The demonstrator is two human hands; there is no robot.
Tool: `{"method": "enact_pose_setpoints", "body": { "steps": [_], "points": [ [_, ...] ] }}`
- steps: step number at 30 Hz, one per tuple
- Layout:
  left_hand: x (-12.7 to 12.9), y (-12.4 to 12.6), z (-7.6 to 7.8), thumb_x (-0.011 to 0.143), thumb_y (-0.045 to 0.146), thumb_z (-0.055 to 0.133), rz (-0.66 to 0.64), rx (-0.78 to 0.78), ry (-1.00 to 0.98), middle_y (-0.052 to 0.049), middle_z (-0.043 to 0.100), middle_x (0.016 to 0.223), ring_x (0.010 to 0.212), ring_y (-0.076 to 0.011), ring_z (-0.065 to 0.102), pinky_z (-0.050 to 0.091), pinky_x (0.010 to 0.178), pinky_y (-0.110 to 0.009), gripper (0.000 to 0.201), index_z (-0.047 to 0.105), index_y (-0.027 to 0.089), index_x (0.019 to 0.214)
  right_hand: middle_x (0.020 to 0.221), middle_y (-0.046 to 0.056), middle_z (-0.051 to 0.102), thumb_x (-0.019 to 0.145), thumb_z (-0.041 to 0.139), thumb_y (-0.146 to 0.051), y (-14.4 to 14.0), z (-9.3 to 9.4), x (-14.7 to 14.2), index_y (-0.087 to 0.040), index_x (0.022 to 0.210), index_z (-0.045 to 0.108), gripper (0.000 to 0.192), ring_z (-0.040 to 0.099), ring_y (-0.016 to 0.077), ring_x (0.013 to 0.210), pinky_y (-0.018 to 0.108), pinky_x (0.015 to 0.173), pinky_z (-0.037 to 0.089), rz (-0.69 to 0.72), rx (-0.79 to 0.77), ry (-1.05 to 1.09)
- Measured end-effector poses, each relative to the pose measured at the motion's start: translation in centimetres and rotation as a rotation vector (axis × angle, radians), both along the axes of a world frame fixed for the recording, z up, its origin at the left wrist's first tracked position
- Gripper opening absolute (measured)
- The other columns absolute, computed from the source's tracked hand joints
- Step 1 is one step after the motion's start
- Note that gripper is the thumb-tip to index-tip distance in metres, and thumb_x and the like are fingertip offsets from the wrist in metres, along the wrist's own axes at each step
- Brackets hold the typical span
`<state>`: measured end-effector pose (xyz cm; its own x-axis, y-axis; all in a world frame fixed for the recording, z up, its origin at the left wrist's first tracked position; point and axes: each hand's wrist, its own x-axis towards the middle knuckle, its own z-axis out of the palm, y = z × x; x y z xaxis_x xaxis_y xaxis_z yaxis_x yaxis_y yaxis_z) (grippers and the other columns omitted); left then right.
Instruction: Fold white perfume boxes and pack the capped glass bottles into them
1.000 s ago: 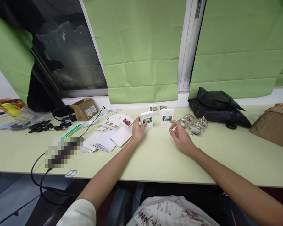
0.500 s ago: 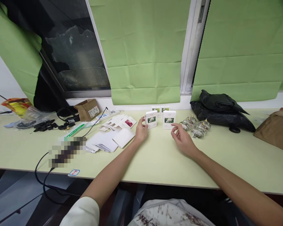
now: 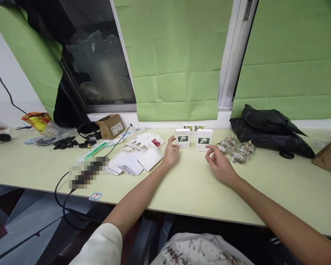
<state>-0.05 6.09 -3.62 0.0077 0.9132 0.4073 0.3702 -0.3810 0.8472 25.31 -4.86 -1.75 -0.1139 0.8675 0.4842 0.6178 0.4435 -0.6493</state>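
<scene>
Two small white boxes with a flower picture stand upright side by side, a left box and a right box. My left hand is at the left box's left edge, its thumb and fingers apart and not wrapped round it. Close to the lower right corner of the right box is my right hand, fingers loosely bent and apart; whether a fingertip touches the box I cannot tell. Behind these boxes, two more picture boxes stand by the wall, partly hidden.
Flattened white cartons and papers lie left of my left hand. Clear-wrapped shiny round items sit right of the boxes, before black plastic bags. Further left are a small brown carton and a black cable over the table edge.
The view has turned a little left, so things sit further right. The left box now faces me more squarely, and my left fingers have eased off its side. My right hand has hardly moved.
</scene>
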Motion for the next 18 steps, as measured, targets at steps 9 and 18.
{"method": "enact_pose_setpoints", "body": {
  "steps": [9, 18],
  "points": [
    [-1.1, -1.1, 0.5, 0.087, 0.004, 0.058, 0.3, 0.088, 0.496, -0.025, 0.047, 0.145, 0.139, -0.0409, 0.046, 0.037, 0.116, -0.062, 0.077, 0.035, 0.017, 0.159, 0.107, 0.003, 0.067, 0.103, 0.048, -0.036, -0.1, -0.1, -0.1, -0.028, 0.142, 0.046, 0.04, 0.058, 0.017, 0.067, 0.035, 0.071, 0.049, 0.014, 0.005, -0.01],
    [-2.0, -3.5, 0.6, 0.091, 0.019, 0.058, 0.506, 0.029, 0.839, -0.026, 0.042, 0.158, 0.15, -0.0513, 0.029, 0.026, 0.109, -0.086, 0.067, 0.047, 0.023, 0.157, 0.106, 0.004, 0.067, 0.102, 0.047, -0.037, 0.0, 0.0, -0.2, -0.028, 0.142, 0.047, 0.041, 0.057, 0.0164, 0.064, 0.034, 0.068, 0.049, 0.032, 0.003, -0.028]
  ]
}}
